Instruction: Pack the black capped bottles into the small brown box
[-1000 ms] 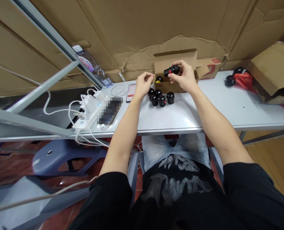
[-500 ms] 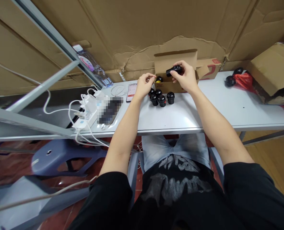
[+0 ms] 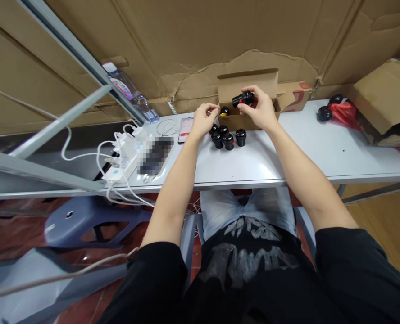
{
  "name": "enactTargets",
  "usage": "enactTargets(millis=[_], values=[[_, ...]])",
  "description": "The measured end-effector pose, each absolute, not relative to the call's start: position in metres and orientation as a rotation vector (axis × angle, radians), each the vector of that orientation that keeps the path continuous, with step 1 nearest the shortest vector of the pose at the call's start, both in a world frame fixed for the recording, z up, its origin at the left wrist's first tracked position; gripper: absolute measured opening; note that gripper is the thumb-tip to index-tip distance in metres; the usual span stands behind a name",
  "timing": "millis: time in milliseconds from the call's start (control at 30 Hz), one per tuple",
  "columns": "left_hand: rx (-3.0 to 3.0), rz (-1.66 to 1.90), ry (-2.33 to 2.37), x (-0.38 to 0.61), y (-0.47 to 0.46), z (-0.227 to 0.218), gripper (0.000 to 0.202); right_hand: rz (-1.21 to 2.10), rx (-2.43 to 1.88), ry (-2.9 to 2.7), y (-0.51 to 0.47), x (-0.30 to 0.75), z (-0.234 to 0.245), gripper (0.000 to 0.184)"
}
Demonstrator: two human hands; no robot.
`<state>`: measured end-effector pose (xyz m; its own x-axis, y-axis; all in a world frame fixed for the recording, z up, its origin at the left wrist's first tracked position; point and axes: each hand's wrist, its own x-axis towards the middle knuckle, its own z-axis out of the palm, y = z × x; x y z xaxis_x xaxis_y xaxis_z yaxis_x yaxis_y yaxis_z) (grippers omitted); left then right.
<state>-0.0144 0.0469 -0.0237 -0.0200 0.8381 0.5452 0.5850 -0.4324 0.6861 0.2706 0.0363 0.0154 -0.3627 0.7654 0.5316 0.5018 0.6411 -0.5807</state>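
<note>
In my right hand (image 3: 261, 105) a black, glossy, bottle-shaped piece (image 3: 238, 100) with a red mark on its side is gripped between thumb and fingers. It lies nearly level above the open cardboard box (image 3: 240, 122). My left hand (image 3: 205, 119) is closed in a pinch at the box's left edge; what its fingertips hold, if anything, I cannot make out. Just beside them, a black piece with a yellow band (image 3: 224, 111) shows at the box's left end. Several similar black pieces (image 3: 228, 142) stand on the table in front, with one (image 3: 241, 137) slightly apart on the right.
A phone with a lit screen (image 3: 185, 130) lies left of the box, near a blurred-out dark device (image 3: 156, 155) and a white power strip (image 3: 119, 170) with cables. A water bottle (image 3: 130, 93) leans behind. Rightward are red plastic (image 3: 345, 115) and a larger carton (image 3: 385, 103).
The black piece in my right hand has been turned so its red mark now shows, and it has shifted slightly left. My left hand has stayed in place.
</note>
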Motion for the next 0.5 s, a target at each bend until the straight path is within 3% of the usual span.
enactTargets(millis=[233, 367, 500], values=[[1.988, 1.444, 1.529, -0.011, 0.043, -0.022, 0.014, 0.425, -1.115, -1.902, 0.027, 0.270, 0.024, 0.062], [1.970, 1.444, 1.508, -0.011, 0.043, -0.021, 0.010, 0.405, -1.156, -1.921, 0.020, 0.271, 0.030, 0.063], [1.973, 1.446, 1.507, -0.011, 0.043, -0.021, 0.009, 0.395, -1.181, -1.940, 0.017, 0.270, 0.032, 0.077]])
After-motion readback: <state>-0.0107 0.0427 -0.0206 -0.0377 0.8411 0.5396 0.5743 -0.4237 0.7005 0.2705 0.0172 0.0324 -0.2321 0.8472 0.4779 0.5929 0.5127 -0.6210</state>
